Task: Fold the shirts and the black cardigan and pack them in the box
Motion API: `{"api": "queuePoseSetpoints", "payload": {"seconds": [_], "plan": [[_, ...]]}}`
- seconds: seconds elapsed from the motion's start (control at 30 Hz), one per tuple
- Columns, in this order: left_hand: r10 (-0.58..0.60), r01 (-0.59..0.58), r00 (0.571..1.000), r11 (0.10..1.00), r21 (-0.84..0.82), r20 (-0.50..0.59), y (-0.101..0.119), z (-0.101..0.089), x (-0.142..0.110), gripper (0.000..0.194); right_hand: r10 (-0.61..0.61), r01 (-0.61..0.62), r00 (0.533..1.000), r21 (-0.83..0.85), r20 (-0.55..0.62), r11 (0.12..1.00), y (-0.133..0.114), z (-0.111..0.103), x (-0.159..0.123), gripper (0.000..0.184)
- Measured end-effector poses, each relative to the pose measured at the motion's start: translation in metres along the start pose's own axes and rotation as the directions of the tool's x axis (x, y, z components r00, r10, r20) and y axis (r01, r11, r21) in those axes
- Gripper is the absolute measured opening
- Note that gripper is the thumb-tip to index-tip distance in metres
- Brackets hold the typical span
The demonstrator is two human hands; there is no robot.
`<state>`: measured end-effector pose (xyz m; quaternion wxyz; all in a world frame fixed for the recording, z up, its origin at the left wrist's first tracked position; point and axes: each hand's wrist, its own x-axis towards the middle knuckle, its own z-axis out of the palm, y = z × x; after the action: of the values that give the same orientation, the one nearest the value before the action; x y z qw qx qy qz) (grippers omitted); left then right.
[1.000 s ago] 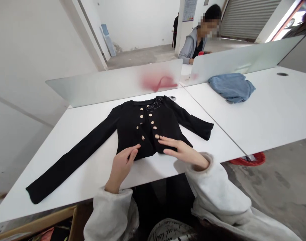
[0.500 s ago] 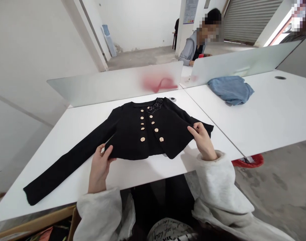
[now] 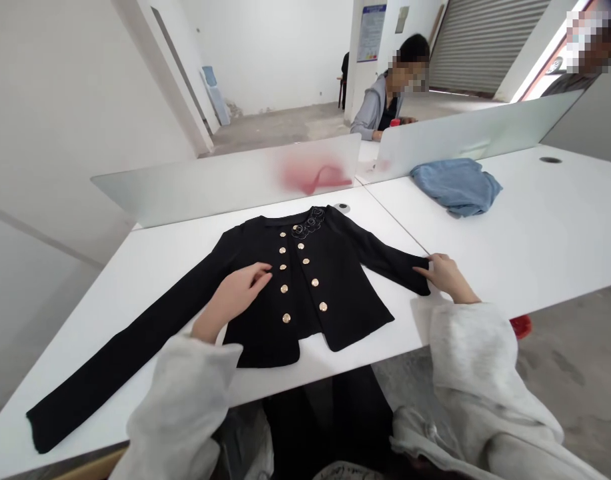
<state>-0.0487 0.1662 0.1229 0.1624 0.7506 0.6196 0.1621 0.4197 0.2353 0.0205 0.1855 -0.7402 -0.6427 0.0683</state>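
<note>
A black cropped jacket (image 3: 255, 300) with gold buttons and dark flower trim at the neckline lies spread front up on the white table (image 3: 535, 220). My left hand (image 3: 243, 287) is over its left-hand front panel, fingers stretched out and slightly apart, with nothing in them. At the end of the right-hand sleeve, my right hand (image 3: 443, 272) pinches the cuff (image 3: 421, 279) between thumb and fingers. The other sleeve (image 3: 110, 360) stretches out straight toward the table's near left corner.
Folded blue denim (image 3: 455, 185) lies at the back right. Frosted dividers (image 3: 225, 180) run along the back edge, with a blurred red shape behind one. A person in a grey hooded top (image 3: 370, 110) sits beyond. Below the right edge is a red container (image 3: 521, 326).
Both hands have let go of the jacket's lower hem, which now lies flat. My left hand moved up over the front panel; my right hand moved right and took the sleeve cuff.
</note>
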Motion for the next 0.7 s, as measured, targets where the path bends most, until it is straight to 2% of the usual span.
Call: {"api": "queuePoseSetpoints", "payload": {"seconds": [0.07, 0.13, 0.23, 0.3, 0.33, 0.4, 0.47, 0.53, 0.63, 0.7], "plan": [[0.176, -0.178, 0.984, 0.983, 0.054, 0.037, 0.007, 0.015, 0.046, 0.038, 0.03, -0.04, 0.998, 0.191, 0.053, 0.981, 0.0, -0.002, 0.009, 0.037], [0.275, -0.278, 0.961, 0.952, 0.129, 0.043, 0.01, 0.037, 0.086, 0.037, 0.154, -0.162, 0.987, 0.417, 0.053, 0.894, -0.001, -0.01, 0.019, 0.035], [0.296, -0.29, 0.955, 0.936, 0.198, -0.004, 0.009, 0.072, 0.133, 0.036, 0.341, -0.272, 0.939, 0.715, 0.05, 0.644, 0.0, -0.027, 0.039, 0.032], [0.294, -0.28, 0.955, 0.934, 0.222, -0.031, 0.005, 0.091, 0.152, 0.04, 0.374, -0.299, 0.921, 0.816, 0.111, 0.494, 0.004, -0.037, 0.052, 0.028], [0.292, -0.274, 0.956, 0.933, 0.234, -0.043, 0.001, 0.1, 0.159, 0.042, 0.365, -0.313, 0.919, 0.838, 0.149, 0.446, 0.006, -0.041, 0.056, 0.026], [0.285, -0.261, 0.957, 0.931, 0.255, -0.061, -0.008, 0.115, 0.169, 0.041, 0.358, -0.332, 0.917, 0.837, 0.177, 0.435, 0.012, -0.045, 0.06, 0.025], [0.277, -0.248, 0.958, 0.93, 0.271, -0.072, -0.017, 0.126, 0.174, 0.043, 0.332, -0.328, 0.928, 0.794, 0.169, 0.513, 0.018, -0.047, 0.056, 0.025], [0.27, -0.238, 0.96, 0.928, 0.287, -0.075, -0.024, 0.133, 0.177, 0.046, 0.231, -0.314, 0.948, 0.756, 0.219, 0.574, 0.023, -0.048, 0.045, 0.027], [0.268, -0.231, 0.96, 0.921, 0.312, -0.08, -0.029, 0.137, 0.178, 0.049, 0.056, -0.311, 0.94, 0.78, 0.336, 0.542, 0.027, -0.051, 0.025, 0.026], [0.267, -0.228, 0.96, 0.919, 0.321, -0.081, -0.03, 0.137, 0.179, 0.049, 0.004, -0.233, 0.961, 0.798, 0.278, 0.556, 0.029, -0.052, 0.014, 0.022]]}}
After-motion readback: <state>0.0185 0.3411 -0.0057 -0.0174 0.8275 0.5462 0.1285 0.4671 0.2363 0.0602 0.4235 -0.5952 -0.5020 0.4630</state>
